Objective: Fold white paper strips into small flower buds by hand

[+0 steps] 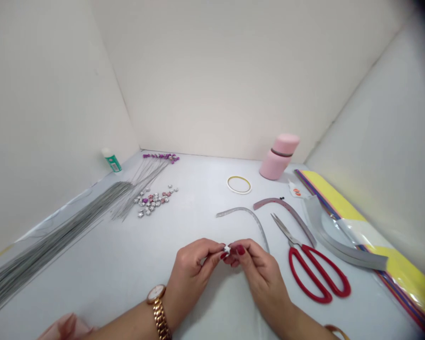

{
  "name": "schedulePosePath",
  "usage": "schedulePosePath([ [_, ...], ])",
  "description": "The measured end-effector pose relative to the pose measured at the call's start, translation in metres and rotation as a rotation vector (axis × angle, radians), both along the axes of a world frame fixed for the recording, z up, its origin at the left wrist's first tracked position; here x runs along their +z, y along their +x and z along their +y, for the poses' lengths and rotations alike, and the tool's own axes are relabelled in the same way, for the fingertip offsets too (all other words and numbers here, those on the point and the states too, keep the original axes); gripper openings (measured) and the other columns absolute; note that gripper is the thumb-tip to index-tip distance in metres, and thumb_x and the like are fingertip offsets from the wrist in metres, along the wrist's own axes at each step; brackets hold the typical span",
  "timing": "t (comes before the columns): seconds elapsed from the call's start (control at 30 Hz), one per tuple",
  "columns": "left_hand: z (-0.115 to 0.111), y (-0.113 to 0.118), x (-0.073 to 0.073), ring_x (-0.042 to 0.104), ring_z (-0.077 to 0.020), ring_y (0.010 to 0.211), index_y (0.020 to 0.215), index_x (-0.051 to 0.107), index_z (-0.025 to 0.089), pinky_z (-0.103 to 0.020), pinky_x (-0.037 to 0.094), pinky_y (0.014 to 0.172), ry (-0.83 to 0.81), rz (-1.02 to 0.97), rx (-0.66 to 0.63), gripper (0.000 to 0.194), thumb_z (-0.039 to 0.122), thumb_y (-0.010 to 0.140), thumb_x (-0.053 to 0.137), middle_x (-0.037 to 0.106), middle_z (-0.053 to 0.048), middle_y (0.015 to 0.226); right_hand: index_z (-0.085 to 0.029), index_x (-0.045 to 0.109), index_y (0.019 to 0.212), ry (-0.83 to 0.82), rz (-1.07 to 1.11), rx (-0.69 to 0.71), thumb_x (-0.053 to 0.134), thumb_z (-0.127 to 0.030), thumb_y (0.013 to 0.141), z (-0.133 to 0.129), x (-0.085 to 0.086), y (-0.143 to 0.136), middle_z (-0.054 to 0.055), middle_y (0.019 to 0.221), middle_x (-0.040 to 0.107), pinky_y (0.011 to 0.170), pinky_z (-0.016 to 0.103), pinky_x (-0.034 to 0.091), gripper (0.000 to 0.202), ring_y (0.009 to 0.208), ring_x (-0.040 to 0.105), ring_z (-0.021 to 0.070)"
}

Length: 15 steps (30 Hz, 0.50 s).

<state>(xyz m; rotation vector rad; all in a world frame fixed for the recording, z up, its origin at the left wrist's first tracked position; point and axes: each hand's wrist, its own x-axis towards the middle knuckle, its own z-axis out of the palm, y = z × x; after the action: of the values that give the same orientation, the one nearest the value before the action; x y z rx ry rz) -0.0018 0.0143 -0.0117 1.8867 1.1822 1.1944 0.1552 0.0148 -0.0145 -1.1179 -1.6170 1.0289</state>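
At the front middle of the table, my left hand [200, 264] pinches a small silvery-white folded paper star [227, 249] between thumb and forefinger. My right hand [257, 267] is closed against the star's other side, thumb over curled fingers. Just beyond the hands lies a thin silver paper strip [250, 213], one end running behind my right hand. A pile of similar stars [152, 203], mostly silver with some pink and purple ones, lies to the left. Red-handled scissors [304, 255] rest to the right, blades slightly apart.
Grey wires [63, 226] stretch along the left; purple-tipped stems [159, 163] lie behind them near a glue stick [111, 159]. At the back are a tape ring [239, 185] and pink bottle [279, 157]. Rightward lie a curved strip [286, 208], silver strips [354, 252] and coloured sheets [340, 198]. White walls surround three sides.
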Motion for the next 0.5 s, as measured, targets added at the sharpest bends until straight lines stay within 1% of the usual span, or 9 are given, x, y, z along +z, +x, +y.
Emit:
schedulePosePath([
  [0.1, 0.0010, -0.0013, -0.0004, 0.060, -0.0128, 0.071, 0.086, 0.062, 0.017, -0.023, 0.048, 0.067, 0.030, -0.046, 0.011, 0.013, 0.013, 0.081, 0.051, 0.066, -0.004, 0.078, -0.017, 0.055, 0.084, -0.129, 0.106, 0.025, 0.036, -0.031, 0.090, 0.0016, 0.0011, -0.0030, 0.004, 0.072, 0.061, 0.062, 0.026, 0.047, 0.025, 0.068, 0.058, 0.0157],
  [0.17, 0.0012, -0.0020, -0.0007, 0.059, -0.0135, 0.073, 0.085, 0.062, 0.017, -0.025, 0.048, 0.069, 0.046, -0.054, -0.016, 0.012, 0.012, 0.080, 0.052, 0.064, -0.004, 0.078, -0.017, 0.056, 0.079, -0.174, 0.134, 0.078, 0.039, -0.033, 0.089, 0.0015, 0.0010, -0.0045, 0.003, 0.068, 0.059, 0.060, 0.024, 0.045, 0.025, 0.064, 0.055, 0.0140],
  [0.23, 0.0011, -0.0021, -0.0007, 0.058, -0.0143, 0.078, 0.085, 0.063, 0.018, -0.026, 0.048, 0.071, 0.017, -0.042, -0.050, 0.014, 0.012, 0.081, 0.050, 0.062, -0.005, 0.082, -0.016, 0.056, 0.075, -0.205, 0.173, 0.109, 0.043, -0.033, 0.087, 0.0014, 0.0001, -0.0055, 0.001, 0.065, 0.057, 0.059, 0.023, 0.043, 0.024, 0.061, 0.053, 0.0127],
  [0.33, 0.0005, -0.0015, -0.0005, 0.057, -0.0137, 0.080, 0.099, 0.058, 0.020, -0.026, 0.049, 0.072, -0.044, -0.067, -0.066, 0.022, 0.011, 0.081, 0.049, 0.059, -0.005, 0.091, -0.016, 0.056, 0.076, -0.243, 0.257, 0.105, 0.046, -0.033, 0.086, 0.0024, -0.0010, -0.0063, 0.001, 0.065, 0.057, 0.058, 0.023, 0.042, 0.022, 0.061, 0.052, 0.0119],
  [0.4, -0.0001, -0.0011, 0.0000, 0.057, -0.0136, 0.081, 0.103, 0.056, 0.020, -0.026, 0.050, 0.072, -0.055, -0.083, -0.079, 0.025, 0.012, 0.080, 0.051, 0.058, -0.005, 0.094, -0.016, 0.058, 0.078, -0.264, 0.299, 0.104, 0.051, -0.032, 0.084, 0.0033, -0.0007, -0.0067, 0.000, 0.064, 0.058, 0.057, 0.022, 0.041, 0.019, 0.059, 0.051, 0.0109],
  [0.5, -0.0011, -0.0010, 0.0009, 0.057, -0.0144, 0.082, 0.093, 0.061, 0.019, -0.026, 0.049, 0.072, -0.028, -0.066, -0.086, 0.017, 0.014, 0.079, 0.054, 0.058, -0.005, 0.090, -0.015, 0.061, 0.077, -0.304, 0.342, 0.133, 0.057, -0.031, 0.079, 0.0033, 0.0008, -0.0072, 0.000, 0.066, 0.058, 0.055, 0.021, 0.039, 0.016, 0.056, 0.049, 0.0090],
])
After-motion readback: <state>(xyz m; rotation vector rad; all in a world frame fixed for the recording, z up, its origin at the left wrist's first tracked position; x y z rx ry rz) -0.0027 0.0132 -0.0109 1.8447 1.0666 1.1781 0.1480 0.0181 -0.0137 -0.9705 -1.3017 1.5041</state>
